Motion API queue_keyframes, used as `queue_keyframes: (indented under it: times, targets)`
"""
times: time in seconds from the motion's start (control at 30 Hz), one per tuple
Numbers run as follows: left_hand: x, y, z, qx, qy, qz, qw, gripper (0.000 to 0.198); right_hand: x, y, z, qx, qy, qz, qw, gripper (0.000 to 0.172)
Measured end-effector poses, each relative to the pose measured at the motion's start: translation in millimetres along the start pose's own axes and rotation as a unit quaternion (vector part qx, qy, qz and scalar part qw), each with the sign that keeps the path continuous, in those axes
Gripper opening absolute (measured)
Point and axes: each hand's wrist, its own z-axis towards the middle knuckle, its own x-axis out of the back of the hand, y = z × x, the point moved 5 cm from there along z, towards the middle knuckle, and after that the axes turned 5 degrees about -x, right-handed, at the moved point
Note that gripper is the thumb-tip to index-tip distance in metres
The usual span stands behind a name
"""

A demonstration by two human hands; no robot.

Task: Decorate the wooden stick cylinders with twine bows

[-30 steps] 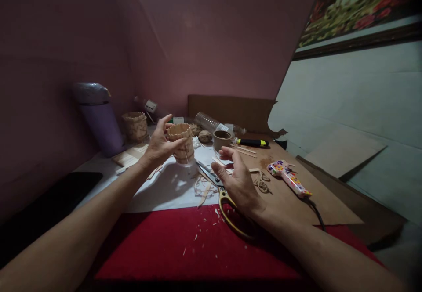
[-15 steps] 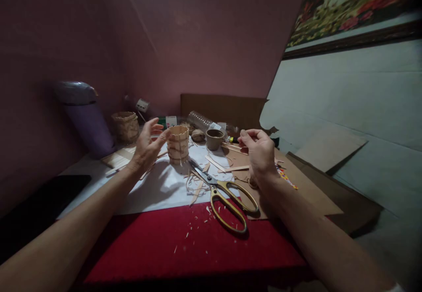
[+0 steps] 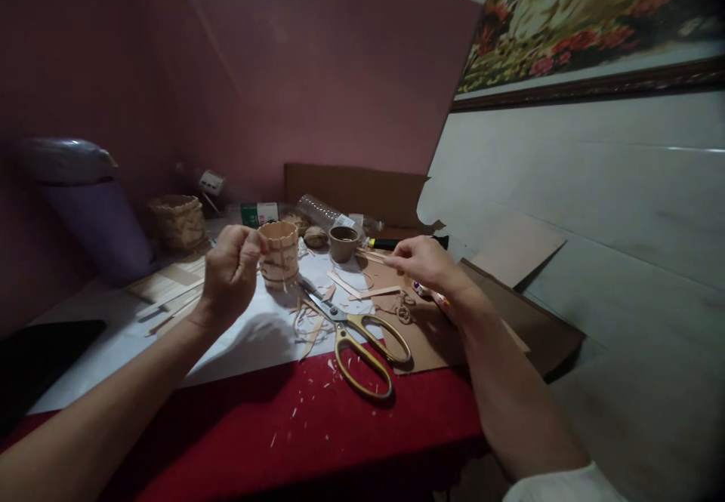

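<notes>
A small cup of wooden sticks stands on the white paper. My left hand is curled closed right beside it, the thumb against the cup's left rim; I see nothing in the fingers. My right hand reaches over the brown cardboard, its fingertips pinched on a thin wooden stick that points left toward a small brown pot. Gold-handled scissors lie between my arms, blades toward the cup, among wood strips and shavings.
A purple lidded container and a woven basket stand at the left. Flat sticks lie near them. Behind are a green box, clear bottle, twine ball and black-yellow knife. Red cloth covers the front.
My left hand let go of the cup and closed into a fist beside it. My right hand moved from the scissors to the sticks by the brown pot and pinched one. The view swung right.
</notes>
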Motion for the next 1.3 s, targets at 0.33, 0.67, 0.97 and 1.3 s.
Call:
queue_keyframes:
  times: [0.33,0.67,0.97,1.3]
  targets:
    - [-17.6,33,-11,-0.164,-0.12,0.051,0.978,0.017,-46,-17,-16,0.145,-0.198,-0.076,0.966,0.021]
    - [-20.9,33,-15,-0.177,-0.144,0.036,0.973,0.013,-54,-25,-21,0.23,-0.19,-0.024,0.954,0.027]
    - [-17.0,44,-13,-0.189,-0.148,0.013,0.971,0.014,-34,-25,-8,0.057,-0.137,0.277,0.949,0.009]
    - [-62.3,43,-50,0.277,-0.313,-0.344,0.841,0.039,-22,-57,-20,0.133,0.033,0.294,0.946,0.014]
